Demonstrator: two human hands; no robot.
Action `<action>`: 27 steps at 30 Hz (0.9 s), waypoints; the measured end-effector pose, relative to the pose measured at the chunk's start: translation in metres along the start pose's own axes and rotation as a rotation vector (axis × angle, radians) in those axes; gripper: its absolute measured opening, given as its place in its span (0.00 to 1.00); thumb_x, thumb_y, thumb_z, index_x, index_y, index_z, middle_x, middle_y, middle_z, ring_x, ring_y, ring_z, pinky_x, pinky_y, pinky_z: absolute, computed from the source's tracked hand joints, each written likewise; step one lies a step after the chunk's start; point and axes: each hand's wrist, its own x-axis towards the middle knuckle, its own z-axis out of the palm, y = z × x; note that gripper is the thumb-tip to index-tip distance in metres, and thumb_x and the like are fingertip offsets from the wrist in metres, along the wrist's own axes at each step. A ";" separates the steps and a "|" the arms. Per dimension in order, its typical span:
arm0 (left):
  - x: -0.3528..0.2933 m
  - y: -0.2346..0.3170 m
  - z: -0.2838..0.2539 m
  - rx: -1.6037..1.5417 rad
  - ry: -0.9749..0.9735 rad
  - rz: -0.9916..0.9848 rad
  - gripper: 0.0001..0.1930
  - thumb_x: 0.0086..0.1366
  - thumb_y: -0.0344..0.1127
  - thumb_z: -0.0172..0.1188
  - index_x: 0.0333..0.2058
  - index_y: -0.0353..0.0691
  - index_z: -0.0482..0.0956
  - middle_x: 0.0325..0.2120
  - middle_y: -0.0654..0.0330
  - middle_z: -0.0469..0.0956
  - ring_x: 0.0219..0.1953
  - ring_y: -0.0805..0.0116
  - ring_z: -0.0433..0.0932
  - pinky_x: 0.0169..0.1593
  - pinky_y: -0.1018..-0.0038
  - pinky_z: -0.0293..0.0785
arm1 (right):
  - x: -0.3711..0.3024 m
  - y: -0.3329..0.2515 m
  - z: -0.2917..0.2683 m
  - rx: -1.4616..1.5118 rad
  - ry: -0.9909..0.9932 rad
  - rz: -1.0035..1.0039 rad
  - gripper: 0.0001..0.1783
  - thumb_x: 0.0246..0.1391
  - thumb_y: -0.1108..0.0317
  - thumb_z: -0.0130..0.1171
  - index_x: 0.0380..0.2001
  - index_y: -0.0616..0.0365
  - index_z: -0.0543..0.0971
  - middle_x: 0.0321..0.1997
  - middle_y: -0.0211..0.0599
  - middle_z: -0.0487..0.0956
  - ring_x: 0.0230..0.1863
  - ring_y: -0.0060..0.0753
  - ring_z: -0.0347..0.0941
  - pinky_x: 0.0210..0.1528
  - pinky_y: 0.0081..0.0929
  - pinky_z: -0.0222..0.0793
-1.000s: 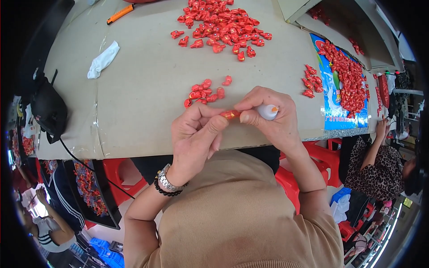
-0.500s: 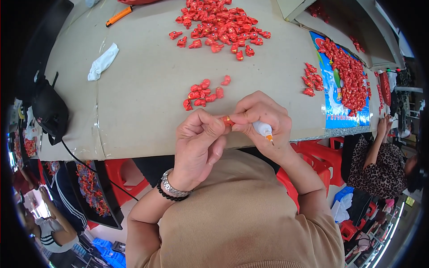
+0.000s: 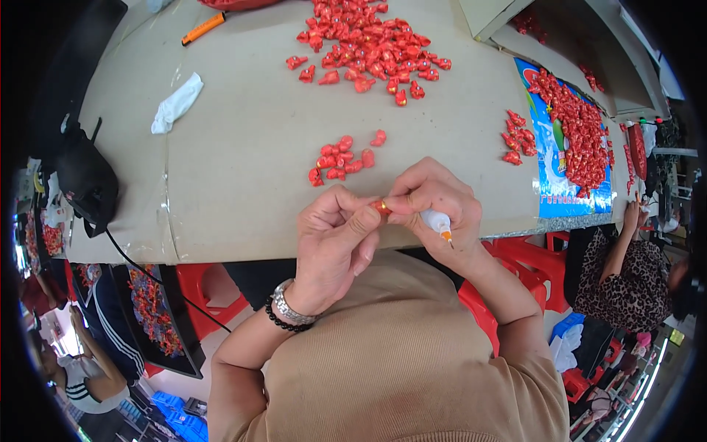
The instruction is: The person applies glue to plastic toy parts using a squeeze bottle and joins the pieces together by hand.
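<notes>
A small red figurine piece (image 3: 381, 207) with a touch of gold is pinched between my two hands, just above the near edge of the table. My left hand (image 3: 335, 239) grips it with thumb and forefinger. On its other end are the thumb and forefinger of my right hand (image 3: 438, 202). A white glue bottle (image 3: 437, 221) with an orange collar and a thin needle tip is tucked in my right palm, tip pointing down toward my wrist. Just beyond my hands lies a small group of red pieces (image 3: 344, 157).
A large heap of red pieces (image 3: 375, 48) covers the far middle of the table. More fill a blue printed sheet (image 3: 549, 184) at right, with a small cluster (image 3: 518, 138) beside it. At left are a white cloth (image 3: 177, 103), an orange marker (image 3: 203, 29) and a black corded object (image 3: 87, 180).
The view has shifted slightly, so the table's contents appear a little lower and to the right. Both hands still hold the red piece, and the glue bottle stays in my right palm.
</notes>
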 end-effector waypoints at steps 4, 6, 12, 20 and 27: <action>-0.001 0.000 0.005 0.005 0.013 -0.022 0.05 0.63 0.32 0.56 0.34 0.36 0.72 0.24 0.60 0.77 0.13 0.82 0.66 0.11 0.85 0.53 | 0.000 -0.004 -0.003 0.022 0.025 0.056 0.08 0.41 0.76 0.67 0.26 0.60 0.77 0.29 0.37 0.75 0.27 0.27 0.72 0.28 0.20 0.67; -0.002 0.003 0.012 0.007 0.042 -0.054 0.08 0.64 0.32 0.56 0.39 0.36 0.71 0.25 0.60 0.77 0.13 0.82 0.65 0.11 0.85 0.52 | 0.000 -0.006 -0.004 0.011 0.090 0.089 0.07 0.42 0.80 0.65 0.26 0.62 0.77 0.30 0.37 0.75 0.28 0.26 0.71 0.30 0.20 0.67; 0.005 0.022 -0.003 0.417 -0.041 0.105 0.15 0.59 0.36 0.63 0.40 0.38 0.71 0.20 0.68 0.71 0.16 0.84 0.64 0.18 0.82 0.58 | 0.000 -0.001 -0.050 -0.018 0.415 0.321 0.06 0.44 0.83 0.58 0.27 0.62 0.77 0.31 0.34 0.75 0.30 0.19 0.69 0.32 0.16 0.65; 0.097 0.095 -0.034 1.957 0.200 0.828 0.32 0.44 0.48 0.71 0.43 0.35 0.70 0.32 0.55 0.73 0.35 0.61 0.71 0.33 0.68 0.70 | -0.024 0.028 -0.146 -0.449 0.649 0.601 0.03 0.48 0.75 0.60 0.29 0.63 0.78 0.26 0.27 0.75 0.26 0.15 0.66 0.29 0.17 0.62; 0.143 0.088 -0.017 2.002 0.109 0.777 0.37 0.41 0.60 0.68 0.41 0.37 0.70 0.34 0.53 0.70 0.40 0.55 0.70 0.37 0.64 0.72 | -0.024 0.039 -0.152 -0.713 0.596 0.650 0.06 0.47 0.75 0.61 0.31 0.64 0.78 0.26 0.34 0.75 0.28 0.23 0.70 0.32 0.22 0.64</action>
